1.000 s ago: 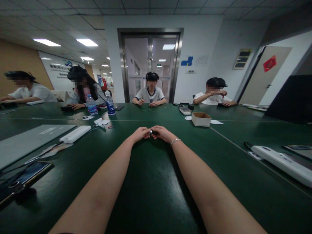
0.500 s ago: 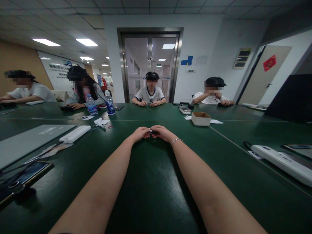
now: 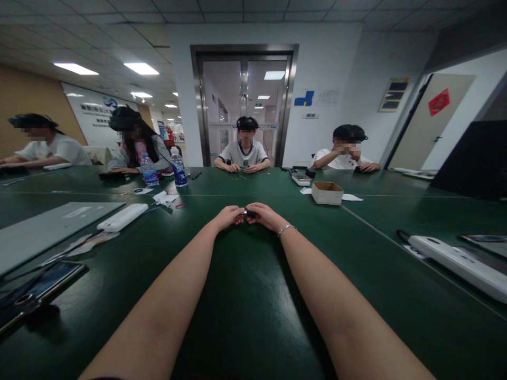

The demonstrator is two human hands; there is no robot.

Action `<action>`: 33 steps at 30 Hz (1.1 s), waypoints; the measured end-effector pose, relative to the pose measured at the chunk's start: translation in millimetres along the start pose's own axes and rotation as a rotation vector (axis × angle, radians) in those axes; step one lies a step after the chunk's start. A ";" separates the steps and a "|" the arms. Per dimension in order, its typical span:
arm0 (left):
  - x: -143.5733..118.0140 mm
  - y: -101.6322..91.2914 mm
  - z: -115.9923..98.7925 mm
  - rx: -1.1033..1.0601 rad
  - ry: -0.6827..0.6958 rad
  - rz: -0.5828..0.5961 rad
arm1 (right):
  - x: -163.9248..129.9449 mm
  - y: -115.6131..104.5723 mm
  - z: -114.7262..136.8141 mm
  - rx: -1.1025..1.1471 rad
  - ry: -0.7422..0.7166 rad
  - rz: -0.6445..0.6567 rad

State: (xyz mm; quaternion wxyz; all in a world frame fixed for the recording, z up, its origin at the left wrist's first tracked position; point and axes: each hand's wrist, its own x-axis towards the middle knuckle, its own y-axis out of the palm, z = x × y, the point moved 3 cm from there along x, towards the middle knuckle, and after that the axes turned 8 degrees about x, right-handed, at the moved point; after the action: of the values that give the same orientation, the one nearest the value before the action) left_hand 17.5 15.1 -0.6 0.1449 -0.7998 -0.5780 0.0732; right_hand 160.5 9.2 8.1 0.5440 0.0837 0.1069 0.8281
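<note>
A small dark object [image 3: 249, 213] is pinched between the fingertips of the left hand [image 3: 228, 216] and right hand [image 3: 264, 215], brought together low over the green table [image 3: 245, 295]. Its long axis cannot be told.

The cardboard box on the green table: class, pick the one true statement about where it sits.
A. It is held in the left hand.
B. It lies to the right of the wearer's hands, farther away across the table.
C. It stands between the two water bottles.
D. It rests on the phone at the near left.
B: the cardboard box sits open on the green table, beyond and right of the right hand, untouched by either hand.
</note>
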 end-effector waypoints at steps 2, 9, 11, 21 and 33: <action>0.3 -0.2 0.3 -0.002 0.005 0.000 | 1.2 -0.1 -0.7 -0.006 0.001 -0.002; 4.4 -2.6 5.6 0.024 0.016 0.009 | 2.4 -3.2 -1.3 0.015 -0.008 0.001; 4.7 -2.7 5.7 0.019 0.014 0.003 | 2.5 -3.0 -1.3 0.020 -0.019 0.001; 3.0 -3.2 4.9 0.032 0.007 -0.013 | 4.2 -2.1 -1.6 -0.051 -0.041 -0.037; 1.1 -2.1 1.6 0.030 0.011 -0.020 | 7.6 -2.1 -3.9 -0.103 -0.017 -0.039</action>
State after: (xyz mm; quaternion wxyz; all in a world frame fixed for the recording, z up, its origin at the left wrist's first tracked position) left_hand 15.5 17.0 -1.3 0.1609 -0.7921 -0.5838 0.0760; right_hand 158.3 16.7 4.0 0.5647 0.0606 0.0609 0.8208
